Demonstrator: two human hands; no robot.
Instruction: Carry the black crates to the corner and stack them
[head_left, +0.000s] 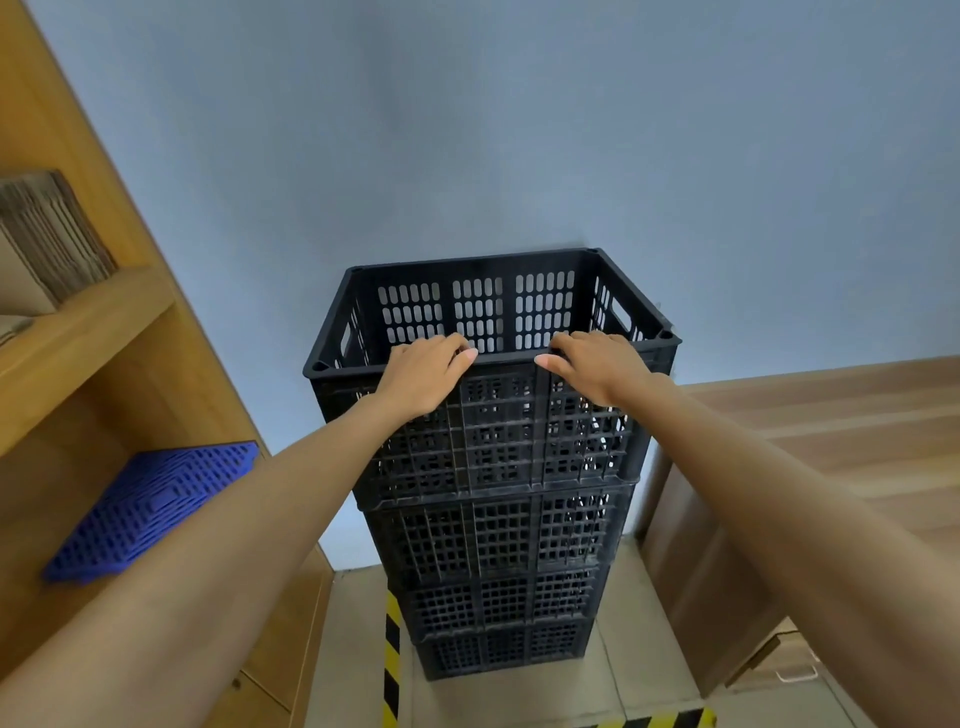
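— Black perforated plastic, four tiers of it: where does your stack of black slotted plastic crates (498, 545) stand?

— On the pale floor (639, 613), against the grey-blue wall (467, 130), between the wooden shelf unit (88, 322) on your left and the low wooden cabinet (810, 441) on your right. The top black crate (498, 431) sits squarely on the three below, open and with nothing in it.

— And your hands?

— Your left hand (423, 376) and your right hand (597, 369) both rest on the near rim of that top crate, fingers curled over the edge into the inside, thumbs pointing toward each other along the rim, a gap between them.

— Anything else near?

— A blue plastic grid panel (156, 506) lies on the lower shelf, flattened cardboard (49, 236) stands on the upper one, and yellow-and-black hazard tape (392, 660) runs along the floor beside the stack's base.
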